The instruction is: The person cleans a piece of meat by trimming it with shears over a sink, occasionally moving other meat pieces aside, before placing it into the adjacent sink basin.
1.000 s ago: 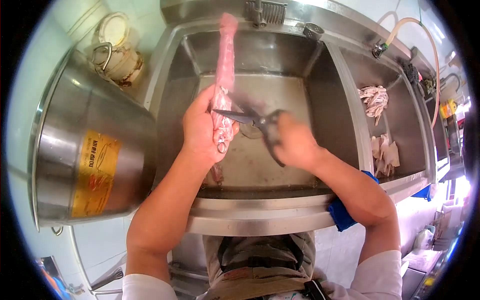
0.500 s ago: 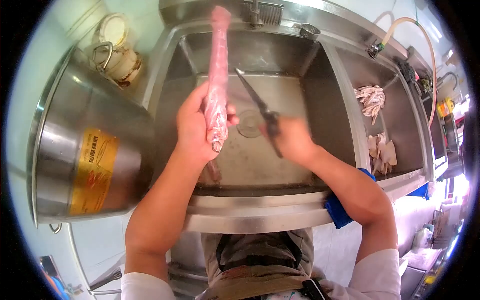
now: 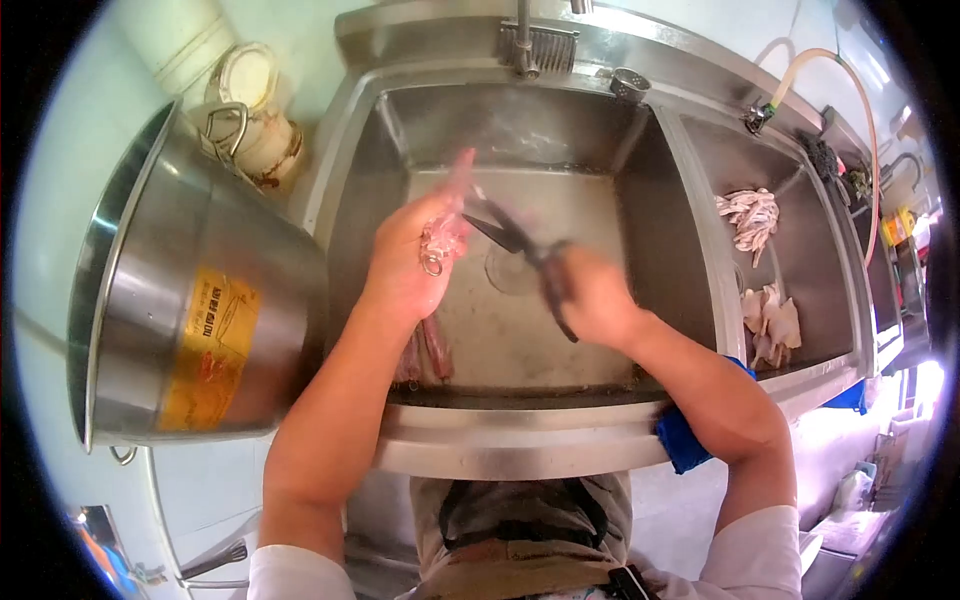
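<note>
My left hand (image 3: pixel 402 255) is closed around a long pink piece of raw meat (image 3: pixel 441 237) that looks like a poultry neck. A pale, ring-shaped opening shows at its near end; the fingers hide much of the rest. My right hand (image 3: pixel 595 292), a little blurred, grips the handles of dark scissors (image 3: pixel 515 240). Their blades are spread, with the tips beside the meat and my left fingers. Below my left wrist, more reddish strips of meat (image 3: pixel 437 352) lie in the large steel sink (image 3: pixel 680 270).
At the left stands a big steel pot (image 3: pixel 130 330), with white buckets (image 3: pixel 245 80) behind it. Two piles of pale raw pieces, an upper pile (image 3: pixel 752 215) and a lower pile (image 3: pixel 772 325), lie in the right basin. A faucet (image 3: pixel 524 50) rises behind the sink.
The meat, which stood long and upright in my left hand, now tilts away and looks shorter. The scissors have gone from closed to spread blades close to it. The view has shifted slightly.
</note>
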Action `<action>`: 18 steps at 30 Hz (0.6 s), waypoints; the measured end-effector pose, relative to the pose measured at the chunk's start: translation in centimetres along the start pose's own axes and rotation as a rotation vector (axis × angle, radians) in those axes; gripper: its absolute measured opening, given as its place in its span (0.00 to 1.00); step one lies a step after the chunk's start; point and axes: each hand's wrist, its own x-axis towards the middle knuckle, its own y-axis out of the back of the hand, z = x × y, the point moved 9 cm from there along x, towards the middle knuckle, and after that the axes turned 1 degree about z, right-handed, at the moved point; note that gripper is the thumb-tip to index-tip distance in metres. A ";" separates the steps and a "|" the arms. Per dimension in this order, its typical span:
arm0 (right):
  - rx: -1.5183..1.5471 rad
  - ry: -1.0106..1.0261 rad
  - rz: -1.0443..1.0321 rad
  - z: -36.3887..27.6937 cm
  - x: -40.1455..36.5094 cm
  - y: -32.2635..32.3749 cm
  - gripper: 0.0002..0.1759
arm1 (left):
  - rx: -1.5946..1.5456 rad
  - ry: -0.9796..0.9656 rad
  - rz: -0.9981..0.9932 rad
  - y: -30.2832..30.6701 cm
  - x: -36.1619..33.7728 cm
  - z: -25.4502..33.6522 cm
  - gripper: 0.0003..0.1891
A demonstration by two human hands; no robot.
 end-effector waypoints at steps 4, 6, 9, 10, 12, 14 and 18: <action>-0.041 0.052 0.006 0.5 0.0 -0.3 0.14 | 0.012 -0.065 -0.007 -1.1 -0.7 1.7 0.18; -0.043 0.022 -0.012 -0.4 -0.4 0.0 0.15 | 0.029 -0.072 -0.008 -2.0 -1.4 2.3 0.19; -0.150 0.101 -0.008 -1.0 -0.7 -0.2 0.16 | 0.101 -0.030 0.040 -1.7 -2.0 1.7 0.24; -0.158 0.120 0.004 -1.2 -0.7 -0.1 0.16 | 0.092 -0.029 0.049 -1.7 -1.8 1.6 0.24; -0.170 0.153 0.028 -1.8 -0.9 0.2 0.17 | 0.103 -0.019 0.033 -1.8 -1.7 1.5 0.24; -0.215 0.138 0.016 -2.0 -0.9 0.4 0.17 | 0.120 -0.020 0.010 -2.4 -1.9 2.1 0.23; -0.324 0.206 0.010 -2.4 -1.1 0.0 0.17 | 0.058 -0.085 0.076 -3.0 -2.3 2.7 0.18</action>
